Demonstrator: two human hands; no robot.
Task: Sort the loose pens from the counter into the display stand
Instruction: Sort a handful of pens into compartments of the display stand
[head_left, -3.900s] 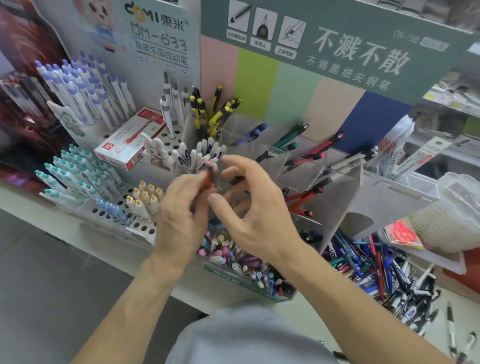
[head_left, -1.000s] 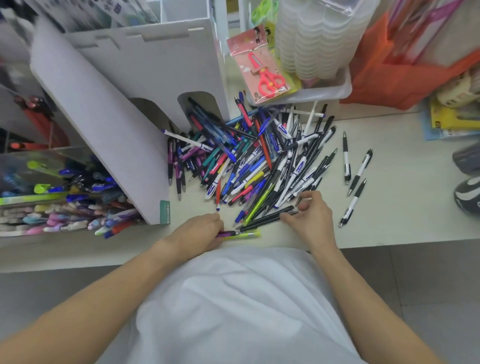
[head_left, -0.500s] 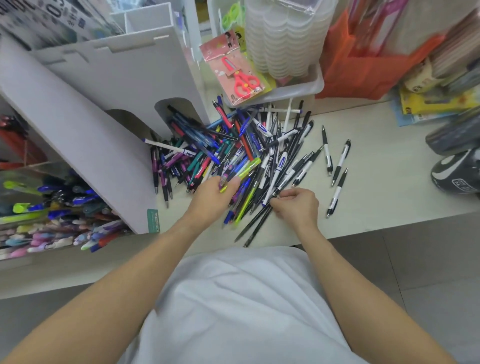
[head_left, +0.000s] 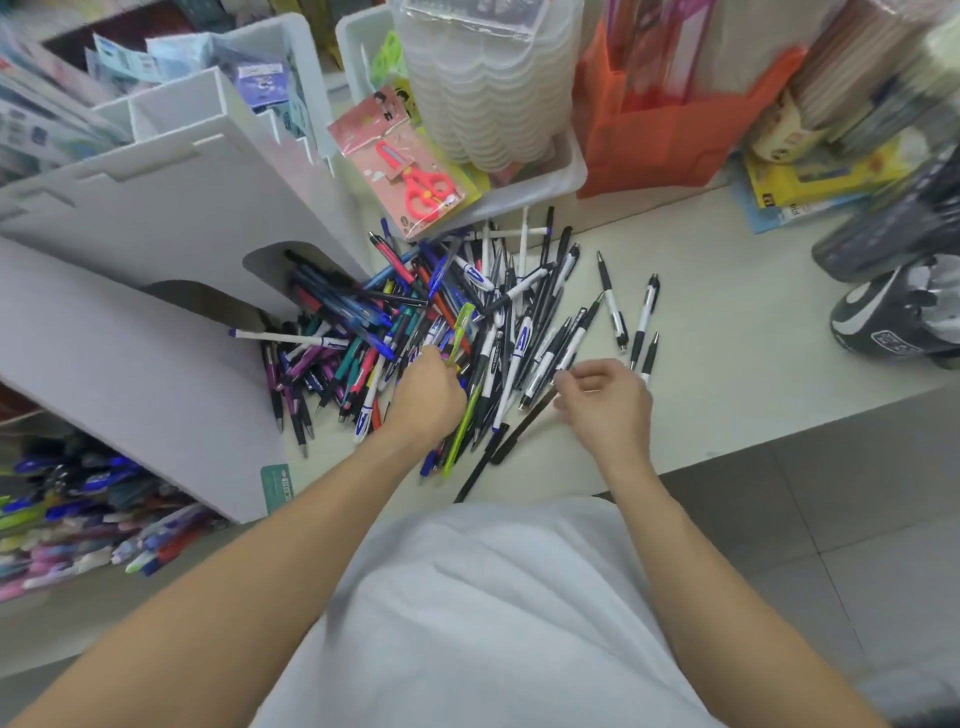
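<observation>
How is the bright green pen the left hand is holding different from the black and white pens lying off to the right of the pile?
The lime-green pen is see-through and bright; the black-and-white pens are solid, with white barrels and black ends. The green pen is pinched in the left hand over the pile; the black-and-white pens lie flat on the counter, untouched. The green pen sits among many others; those lie apart. All are loose and unsorted.

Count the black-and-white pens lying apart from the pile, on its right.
3. One lies nearest the pile, one sits right of it, and one lies by the right hand, which may hide more.
</observation>
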